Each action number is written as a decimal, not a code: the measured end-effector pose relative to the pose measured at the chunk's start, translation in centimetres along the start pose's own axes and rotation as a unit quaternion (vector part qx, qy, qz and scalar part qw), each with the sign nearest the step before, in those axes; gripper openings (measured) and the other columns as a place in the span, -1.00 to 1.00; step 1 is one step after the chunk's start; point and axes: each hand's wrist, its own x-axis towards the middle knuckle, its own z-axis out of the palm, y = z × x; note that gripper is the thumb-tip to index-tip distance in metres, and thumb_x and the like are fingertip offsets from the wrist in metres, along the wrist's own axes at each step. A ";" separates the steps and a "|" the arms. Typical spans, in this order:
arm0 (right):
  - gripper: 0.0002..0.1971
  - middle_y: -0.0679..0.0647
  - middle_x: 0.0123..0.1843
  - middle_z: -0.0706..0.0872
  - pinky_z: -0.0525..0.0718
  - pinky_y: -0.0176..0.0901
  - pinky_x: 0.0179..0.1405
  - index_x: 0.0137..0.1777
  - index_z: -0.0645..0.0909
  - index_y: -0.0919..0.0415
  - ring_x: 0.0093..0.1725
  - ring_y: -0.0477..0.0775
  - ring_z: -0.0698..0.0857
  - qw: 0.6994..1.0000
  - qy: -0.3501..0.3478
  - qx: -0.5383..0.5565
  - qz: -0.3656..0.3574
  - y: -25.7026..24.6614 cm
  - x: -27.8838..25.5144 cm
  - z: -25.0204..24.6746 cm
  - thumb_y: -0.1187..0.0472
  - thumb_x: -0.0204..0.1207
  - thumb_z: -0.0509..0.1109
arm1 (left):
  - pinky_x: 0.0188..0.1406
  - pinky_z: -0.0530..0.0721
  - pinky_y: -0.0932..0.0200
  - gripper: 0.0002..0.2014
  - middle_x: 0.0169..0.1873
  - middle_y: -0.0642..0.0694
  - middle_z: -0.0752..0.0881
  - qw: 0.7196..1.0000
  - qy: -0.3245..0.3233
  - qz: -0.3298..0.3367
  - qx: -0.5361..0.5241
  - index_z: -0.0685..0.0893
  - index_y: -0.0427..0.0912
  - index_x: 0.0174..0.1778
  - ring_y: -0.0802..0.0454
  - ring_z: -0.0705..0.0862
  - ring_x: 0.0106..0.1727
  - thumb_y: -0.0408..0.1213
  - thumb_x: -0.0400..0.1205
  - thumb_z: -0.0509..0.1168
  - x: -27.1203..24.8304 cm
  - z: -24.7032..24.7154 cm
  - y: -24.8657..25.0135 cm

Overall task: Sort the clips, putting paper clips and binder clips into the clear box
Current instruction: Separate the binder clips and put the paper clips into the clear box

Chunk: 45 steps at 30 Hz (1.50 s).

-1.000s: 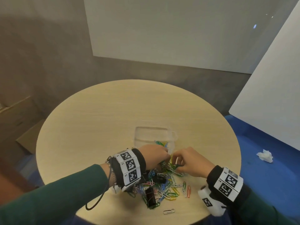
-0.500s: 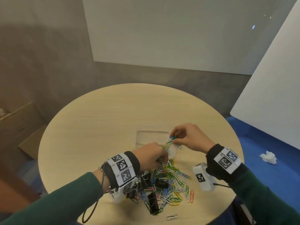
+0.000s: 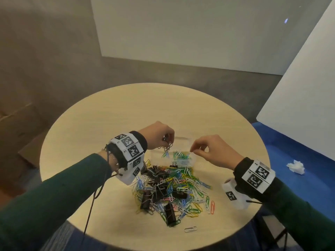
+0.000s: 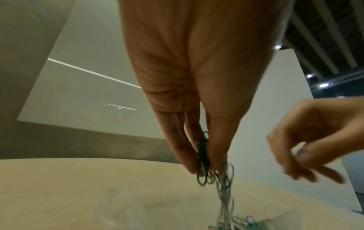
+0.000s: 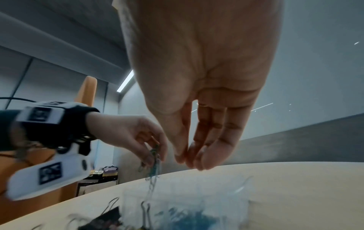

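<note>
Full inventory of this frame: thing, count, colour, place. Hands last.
table: one, round, light wood, under everything
clear box: one, transparent, behind the pile, coloured paper clips inside
clip pile: many mixed-colour paper clips and several black binder clips, front centre of table
stray clip: one, silver, alone near the front table edge
tissue: one, white, crumpled, on the blue floor to the right
left hand: pinches a dangling clump of paper clips by the box's left side
right hand: above the box's right side, fingers loosely curled, nothing seen in them
</note>
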 end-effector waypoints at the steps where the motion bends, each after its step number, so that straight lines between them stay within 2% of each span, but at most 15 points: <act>1: -0.89 -0.08 -0.11 0.78 0.58 -0.33 -0.16 -0.01 0.78 0.08 -0.17 -0.16 0.66 1.000 -0.022 -0.005 0.002 -0.1 -0.8 0.3 0.19 0.56 0.42 | -0.01 0.66 0.14 -0.87 -0.05 -0.13 0.79 1.000 -0.013 -0.003 -0.003 0.75 -0.22 0.02 0.08 0.61 -0.15 -0.38 0.57 0.40 0.2 0.3 -0.1; 3: -0.83 -0.11 -0.05 0.75 0.64 -0.25 -0.10 0.08 0.74 0.02 -0.13 -0.15 0.69 0.996 -0.085 -0.015 0.009 -0.2 -2.0 1.2 0.11 0.52 0.48 | 0.04 0.66 0.14 -0.85 -0.03 -0.15 0.79 1.000 -0.028 -0.008 0.000 0.75 -0.23 0.05 0.07 0.63 -0.12 -0.35 0.59 0.40 0.3 0.8 -0.2; 6: -0.40 -0.08 0.25 0.57 0.63 -0.20 0.09 0.45 0.49 0.00 0.06 -0.10 0.61 0.983 -0.169 -0.064 0.037 -0.4 -3.3 3.1 -0.05 0.42 0.53 | 0.03 0.63 0.19 -0.83 -0.01 -0.13 0.79 0.999 -0.032 -0.012 -0.012 0.75 -0.23 0.08 0.08 0.63 -0.11 -0.32 0.60 0.39 0.3 1.1 -0.2; 9: -0.19 -0.02 0.37 0.45 0.58 -0.23 0.14 0.59 0.31 0.03 0.10 -0.12 0.49 0.981 -0.170 -0.080 0.039 -0.5 -3.7 4.7 -0.12 0.37 0.54 | 0.08 0.66 0.14 -0.84 -0.01 -0.12 0.79 0.999 -0.029 -0.006 -0.023 0.74 -0.22 0.09 0.05 0.69 -0.07 -0.34 0.61 0.38 -0.2 1.2 0.1; 11: -0.30 0.01 0.29 0.51 0.61 -0.20 0.09 0.52 0.39 0.03 0.06 -0.09 0.52 0.985 -0.145 -0.088 0.030 -0.6 -3.6 5.4 -0.09 0.40 0.53 | 0.00 0.62 0.20 -0.84 -0.01 -0.11 0.79 0.999 -0.027 0.001 -0.034 0.73 -0.21 0.10 0.04 0.71 -0.05 -0.35 0.62 0.37 -0.6 1.2 0.2; 14: -0.62 0.02 0.14 0.64 0.64 -0.09 0.04 0.28 0.53 0.02 0.02 -0.02 0.59 0.990 -0.106 -0.094 0.021 -0.7 -3.2 5.8 0.05 0.49 0.48 | -0.10 0.51 0.33 -0.85 0.00 -0.07 0.78 0.999 -0.017 0.010 -0.037 0.73 -0.18 0.10 0.11 0.68 -0.08 -0.34 0.63 0.35 -1.4 1.2 0.1; 16: -0.74 0.04 0.07 0.70 0.65 -0.05 0.02 0.17 0.60 0.01 0.01 0.01 0.63 0.992 -0.092 -0.083 0.027 -0.6 -3.1 5.8 0.11 0.50 0.47 | -0.12 0.50 0.35 -0.85 0.02 -0.06 0.78 0.999 -0.013 0.007 -0.041 0.73 -0.17 0.10 0.12 0.68 -0.07 -0.33 0.64 0.34 -2.1 1.1 -0.3; 19: -0.82 0.03 0.05 0.75 0.66 -0.12 0.02 0.07 0.69 0.03 -0.01 -0.04 0.67 0.995 -0.080 -0.044 0.047 -0.5 -2.9 5.4 0.13 0.48 0.51 | -0.05 0.60 0.30 -0.82 0.03 -0.06 0.80 0.999 -0.010 0.000 -0.050 0.74 -0.19 0.14 0.07 0.73 0.00 -0.34 0.64 0.33 -2.8 0.9 -0.6; 23: -0.89 -0.02 -0.07 0.77 0.53 -0.38 -0.22 -0.03 0.76 0.09 -0.24 -0.29 0.61 0.995 -0.083 0.003 0.053 -0.3 -2.3 4.2 0.17 0.46 0.54 | 0.03 0.67 0.25 -0.80 0.03 -0.07 0.81 0.999 0.004 -0.008 -0.054 0.75 -0.19 0.15 0.06 0.75 0.03 -0.34 0.65 0.32 -3.8 0.7 -0.9; 26: -0.93 0.03 -0.23 0.81 0.73 -0.20 -0.23 -0.15 0.75 0.06 -0.33 -0.09 0.77 0.991 -0.103 0.056 0.060 -0.2 -1.8 2.7 0.21 0.43 0.57 | -0.13 0.58 0.50 -0.81 0.01 -0.03 0.79 0.998 0.019 -0.009 -0.063 0.75 -0.17 0.14 0.11 0.73 -0.02 -0.34 0.64 0.33 -5.2 0.8 -1.4; 31: -0.91 0.14 -0.25 0.84 0.79 -0.21 -0.23 -0.09 0.78 0.20 -0.33 0.00 0.81 0.984 -0.099 0.133 0.066 -0.2 -0.3 0.4 0.27 0.42 0.57 | -0.23 0.50 0.60 -0.85 -0.06 0.08 0.76 0.998 0.024 -0.016 -0.054 0.75 -0.08 0.08 0.21 0.71 -0.10 -0.30 0.64 0.33 -8.9 1.2 -2.4; 36: -0.89 0.13 -0.19 0.83 0.77 -0.26 -0.19 -0.02 0.75 0.24 -0.27 -0.02 0.82 0.986 -0.015 0.162 0.046 -1.4 1.9 -1.0 0.29 0.47 0.52 | -0.26 0.48 0.64 -0.82 0.00 0.09 0.76 0.997 -0.051 -0.042 -0.033 0.74 -0.03 0.13 0.23 0.71 -0.08 -0.22 0.65 0.33 -11.4 2.5 -3.0; 38: -0.88 0.09 -0.14 0.83 0.77 -0.20 -0.09 0.01 0.75 0.17 -0.19 -0.02 0.82 0.990 0.012 0.138 0.034 -1.7 2.8 -0.6 0.28 0.49 0.50 | -0.24 0.46 0.63 -0.79 0.06 0.07 0.72 0.996 -0.073 -0.055 -0.015 0.71 -0.03 0.18 0.22 0.69 -0.05 -0.17 0.64 0.33 -12.0 3.2 -3.0; 42: -0.71 -0.03 0.20 0.75 0.64 -0.12 0.26 0.25 0.68 0.06 0.17 -0.06 0.69 0.999 0.001 0.044 -0.007 -2.1 2.8 1.0 0.21 0.53 0.46 | -0.25 0.44 0.61 -0.67 0.14 0.08 0.61 0.993 -0.098 -0.071 -0.012 0.63 0.00 0.27 0.19 0.65 0.04 -0.05 0.59 0.38 -12.8 4.5 -2.9; 45: -0.74 -0.09 0.16 0.74 0.66 -0.16 0.20 0.21 0.69 0.05 0.13 -0.13 0.66 0.998 0.034 0.035 -0.042 -3.0 1.4 1.7 0.19 0.53 0.46 | -0.13 0.53 0.49 -0.49 0.18 0.09 0.52 0.989 -0.117 -0.080 -0.034 0.56 0.04 0.34 0.16 0.60 0.11 0.01 0.49 0.47 -13.3 5.4 -3.0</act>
